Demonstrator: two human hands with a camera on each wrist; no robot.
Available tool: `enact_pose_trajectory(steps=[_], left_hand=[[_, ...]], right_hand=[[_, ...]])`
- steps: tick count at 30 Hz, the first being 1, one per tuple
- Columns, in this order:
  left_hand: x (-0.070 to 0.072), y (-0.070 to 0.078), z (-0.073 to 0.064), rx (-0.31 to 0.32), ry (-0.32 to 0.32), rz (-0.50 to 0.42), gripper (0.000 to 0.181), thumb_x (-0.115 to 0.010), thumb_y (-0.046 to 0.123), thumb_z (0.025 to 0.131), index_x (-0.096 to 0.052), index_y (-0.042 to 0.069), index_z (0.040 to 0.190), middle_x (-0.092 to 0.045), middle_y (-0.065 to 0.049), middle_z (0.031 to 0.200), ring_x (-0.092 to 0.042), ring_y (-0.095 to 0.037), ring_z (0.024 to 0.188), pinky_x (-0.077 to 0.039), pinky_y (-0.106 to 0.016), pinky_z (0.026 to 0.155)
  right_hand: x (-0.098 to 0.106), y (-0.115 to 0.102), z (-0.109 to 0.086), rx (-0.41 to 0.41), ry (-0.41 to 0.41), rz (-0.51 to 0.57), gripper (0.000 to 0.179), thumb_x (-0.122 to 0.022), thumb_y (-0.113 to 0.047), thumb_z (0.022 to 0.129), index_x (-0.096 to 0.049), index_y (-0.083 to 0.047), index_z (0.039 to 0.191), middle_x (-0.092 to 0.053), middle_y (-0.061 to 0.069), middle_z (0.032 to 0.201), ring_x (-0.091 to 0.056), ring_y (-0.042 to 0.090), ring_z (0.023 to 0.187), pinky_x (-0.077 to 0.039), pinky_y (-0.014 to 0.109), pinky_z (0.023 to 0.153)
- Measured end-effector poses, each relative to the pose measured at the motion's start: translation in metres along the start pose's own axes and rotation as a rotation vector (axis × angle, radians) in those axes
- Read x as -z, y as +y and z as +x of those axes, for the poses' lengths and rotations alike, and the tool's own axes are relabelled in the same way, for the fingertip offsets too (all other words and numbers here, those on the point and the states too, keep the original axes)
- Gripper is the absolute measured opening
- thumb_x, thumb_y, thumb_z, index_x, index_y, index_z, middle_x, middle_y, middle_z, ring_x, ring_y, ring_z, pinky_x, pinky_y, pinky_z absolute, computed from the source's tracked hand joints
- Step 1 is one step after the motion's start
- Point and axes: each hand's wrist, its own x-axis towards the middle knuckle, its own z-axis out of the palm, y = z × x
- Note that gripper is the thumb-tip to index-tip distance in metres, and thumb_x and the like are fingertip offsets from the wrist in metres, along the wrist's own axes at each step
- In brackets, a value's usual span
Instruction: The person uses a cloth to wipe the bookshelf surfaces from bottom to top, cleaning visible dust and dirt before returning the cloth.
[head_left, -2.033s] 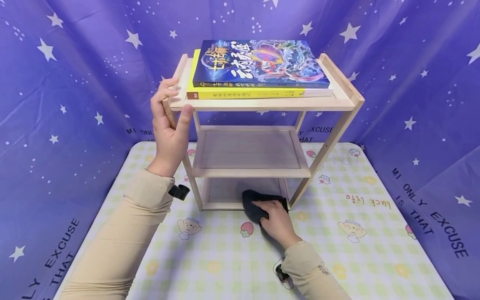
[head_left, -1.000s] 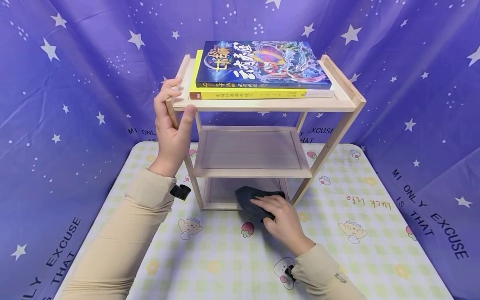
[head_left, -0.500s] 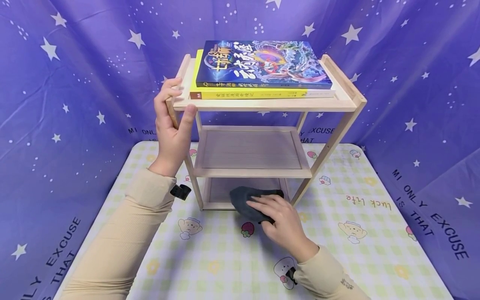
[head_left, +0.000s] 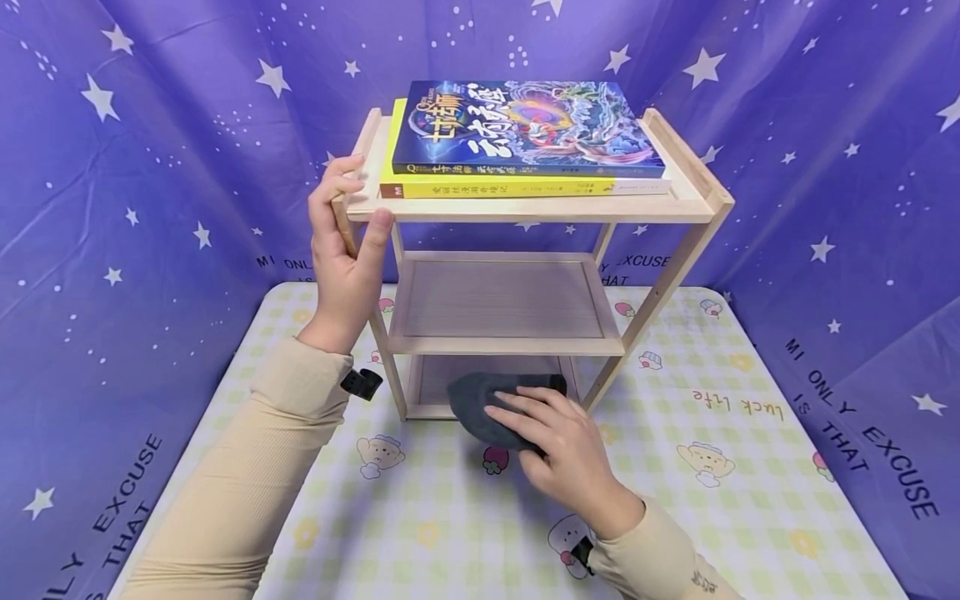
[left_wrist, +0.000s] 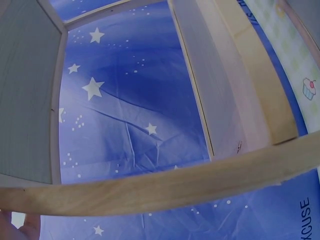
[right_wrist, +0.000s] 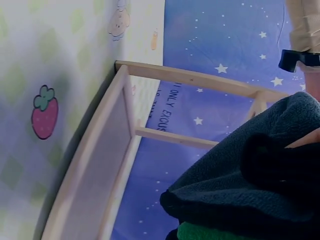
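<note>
From my end I can read "MI ONLY EXCUSE IS THAT" on the purple starry curtain and "luck life" on the checked tablecloth. The blue book carries large white and yellow Chinese characters; the yellow book under it has Chinese characters along its spine and a white "M" on a red-brown block. Some of the smaller print is too fine for me.

I see the left hand gripping the top left corner of the wooden rack, thumb against the front edge, fingers over the side rail. The right hand, low and well apart from it, holds the dark grey cloth, fingers stretched across its top and thumb at the near side. That cloth is in front of the lowest shelf, overlapping its front edge in the head view; I can't tell whether they touch.

My right wrist view adds a green patch beneath the cloth and the black strap on the left sleeve. The left wrist view looks through the rack's side onto the curtain, with only a few fingers at the lower corner.
</note>
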Motion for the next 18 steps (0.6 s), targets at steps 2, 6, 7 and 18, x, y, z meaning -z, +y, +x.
enact_pose_trajectory(steps=[2, 6, 7, 18], left_hand=[[0.000, 0.000, 0.000, 0.001, -0.002, 0.001, 0.068, -0.058, 0.054, 0.094, -0.039, -0.007, 0.117, -0.043, -0.018, 0.145, -0.038, -0.020, 0.142, -0.038, -0.039, 0.113], [0.000, 0.000, 0.000, 0.004, -0.002, 0.002, 0.068, -0.058, 0.054, 0.094, -0.039, -0.007, 0.117, -0.043, -0.018, 0.145, -0.037, -0.019, 0.142, -0.038, -0.039, 0.113], [0.000, 0.000, 0.000, 0.005, -0.001, 0.004, 0.068, -0.058, 0.054, 0.094, -0.039, -0.007, 0.117, -0.043, -0.018, 0.145, -0.037, -0.019, 0.142, -0.038, -0.039, 0.113], [0.000, 0.000, 0.000, 0.004, 0.004, -0.009, 0.069, -0.059, 0.054, 0.094, -0.039, -0.008, 0.116, -0.043, -0.019, 0.145, -0.037, -0.020, 0.142, -0.040, -0.039, 0.112]], right_hand=[[0.002, -0.001, 0.001, 0.010, 0.006, -0.007, 0.058, -0.056, 0.006, 0.067, -0.075, -0.022, 0.115, -0.073, 0.002, 0.118, -0.064, 0.027, 0.112, -0.053, 0.045, 0.088], [0.005, -0.001, 0.006, 0.040, 0.045, -0.002, 0.055, -0.054, 0.004, 0.071, -0.074, -0.020, 0.116, -0.072, 0.004, 0.120, -0.062, 0.028, 0.114, -0.051, 0.044, 0.091], [0.005, -0.001, 0.008, 0.050, 0.062, 0.000, 0.055, -0.054, 0.004, 0.071, -0.074, -0.019, 0.116, -0.072, 0.005, 0.119, -0.062, 0.028, 0.114, -0.051, 0.044, 0.091], [0.010, 0.008, 0.030, 0.098, 0.205, 0.006, 0.054, -0.049, 0.002, 0.070, -0.074, -0.011, 0.116, -0.073, 0.010, 0.118, -0.064, 0.033, 0.111, -0.048, 0.046, 0.093]])
